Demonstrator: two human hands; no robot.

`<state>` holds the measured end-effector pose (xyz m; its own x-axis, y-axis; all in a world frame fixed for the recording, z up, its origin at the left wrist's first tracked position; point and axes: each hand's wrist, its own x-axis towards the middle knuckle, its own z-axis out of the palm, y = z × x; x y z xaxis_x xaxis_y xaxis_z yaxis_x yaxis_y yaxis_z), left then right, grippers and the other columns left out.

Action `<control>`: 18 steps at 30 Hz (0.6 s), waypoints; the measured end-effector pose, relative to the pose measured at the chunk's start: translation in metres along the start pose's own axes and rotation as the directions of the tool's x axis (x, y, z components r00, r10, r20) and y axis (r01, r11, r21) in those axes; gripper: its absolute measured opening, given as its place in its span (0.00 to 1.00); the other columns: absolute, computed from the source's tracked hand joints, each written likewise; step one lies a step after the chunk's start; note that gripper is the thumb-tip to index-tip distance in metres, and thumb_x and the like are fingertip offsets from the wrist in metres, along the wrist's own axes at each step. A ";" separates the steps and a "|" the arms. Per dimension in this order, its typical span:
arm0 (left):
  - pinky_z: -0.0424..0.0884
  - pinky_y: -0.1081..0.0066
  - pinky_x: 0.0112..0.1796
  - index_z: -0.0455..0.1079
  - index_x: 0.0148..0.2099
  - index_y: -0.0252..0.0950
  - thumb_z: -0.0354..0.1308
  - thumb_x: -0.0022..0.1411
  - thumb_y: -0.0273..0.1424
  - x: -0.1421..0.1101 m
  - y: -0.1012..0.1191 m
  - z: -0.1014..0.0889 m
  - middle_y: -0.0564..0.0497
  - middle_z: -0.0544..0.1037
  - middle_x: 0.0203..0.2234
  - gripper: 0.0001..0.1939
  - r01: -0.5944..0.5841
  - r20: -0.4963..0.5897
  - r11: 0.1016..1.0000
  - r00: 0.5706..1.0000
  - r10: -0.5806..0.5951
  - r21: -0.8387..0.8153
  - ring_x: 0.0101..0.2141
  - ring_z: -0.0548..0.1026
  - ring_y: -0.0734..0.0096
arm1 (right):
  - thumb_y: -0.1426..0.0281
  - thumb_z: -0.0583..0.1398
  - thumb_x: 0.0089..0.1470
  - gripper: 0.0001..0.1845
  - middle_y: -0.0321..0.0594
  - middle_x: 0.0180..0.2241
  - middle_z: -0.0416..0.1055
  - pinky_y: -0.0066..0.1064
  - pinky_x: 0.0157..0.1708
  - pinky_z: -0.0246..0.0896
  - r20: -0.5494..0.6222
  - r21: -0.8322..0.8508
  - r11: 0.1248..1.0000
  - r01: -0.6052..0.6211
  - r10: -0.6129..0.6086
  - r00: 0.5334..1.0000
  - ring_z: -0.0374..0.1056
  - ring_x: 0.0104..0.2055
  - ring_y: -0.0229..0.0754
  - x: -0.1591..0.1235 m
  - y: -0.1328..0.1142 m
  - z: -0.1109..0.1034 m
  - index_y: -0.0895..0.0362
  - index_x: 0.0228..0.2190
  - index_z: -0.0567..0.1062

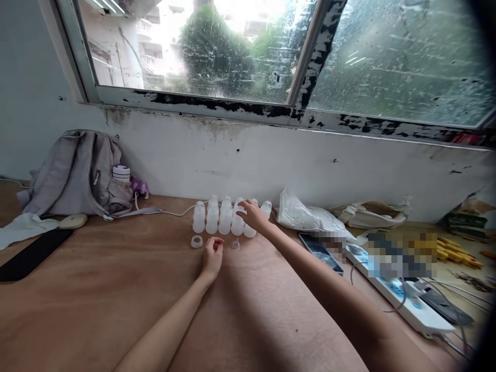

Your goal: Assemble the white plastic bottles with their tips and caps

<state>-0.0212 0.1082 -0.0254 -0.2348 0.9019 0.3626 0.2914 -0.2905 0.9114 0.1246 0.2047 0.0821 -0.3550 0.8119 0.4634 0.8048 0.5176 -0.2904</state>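
A cluster of small, frosted white plastic bottles (199,219) stands upright on the wooden table near the wall. Over the tops of the bottles at its right side is my right hand (253,215), fingers and thumb apart at one bottle's neck; whether they touch it I cannot tell. My left hand (212,257) rests low in front of the row, its fingers curled in with nothing visible inside. To its left lies a white ring-shaped collar (197,242). A small clear piece with a round base (236,245) sits to its right, in front of the bottles.
A grey backpack (77,175) leans by the wall at left, near a black flat object (34,254). White plastic packaging (300,213), a phone (321,253), a power strip (406,305) with cables and yellow tools (459,252) lie at right.
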 end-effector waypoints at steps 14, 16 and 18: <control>0.57 0.56 0.46 0.66 0.37 0.35 0.49 0.50 0.21 0.007 0.004 -0.023 0.44 0.66 0.40 0.12 -0.190 0.004 0.877 0.978 0.210 0.442 0.43 0.64 0.57 | 0.72 0.50 0.53 0.14 0.48 0.43 0.63 0.37 0.43 0.50 -0.026 0.086 0.995 -0.044 0.046 0.999 0.56 0.47 0.49 -0.043 -0.008 -0.001 0.57 0.42 0.67; 0.53 0.53 0.48 0.65 0.42 0.34 0.48 0.50 0.22 0.006 0.003 -0.027 0.40 0.64 0.45 0.15 -0.211 0.045 0.755 0.971 0.234 0.621 0.47 0.61 0.53 | 0.70 0.51 0.52 0.10 0.46 0.35 0.67 0.36 0.37 0.52 0.066 0.192 0.969 -0.154 0.143 0.987 0.61 0.39 0.47 -0.059 -0.012 0.009 0.56 0.36 0.69; 0.51 0.50 0.48 0.62 0.48 0.32 0.48 0.51 0.23 0.003 0.002 -0.029 0.36 0.60 0.50 0.19 -0.196 0.069 0.605 0.972 0.225 0.772 0.51 0.57 0.49 | 0.69 0.56 0.47 0.08 0.43 0.27 0.67 0.33 0.32 0.53 0.130 0.234 0.949 -0.210 0.184 0.974 0.62 0.32 0.45 -0.073 -0.012 0.023 0.58 0.32 0.70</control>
<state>-0.0481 0.1012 -0.0173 -0.0980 0.8331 0.5443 0.9379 -0.1055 0.3305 0.1302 0.1449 0.0325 -0.2602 0.9213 0.2890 0.7270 0.3839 -0.5692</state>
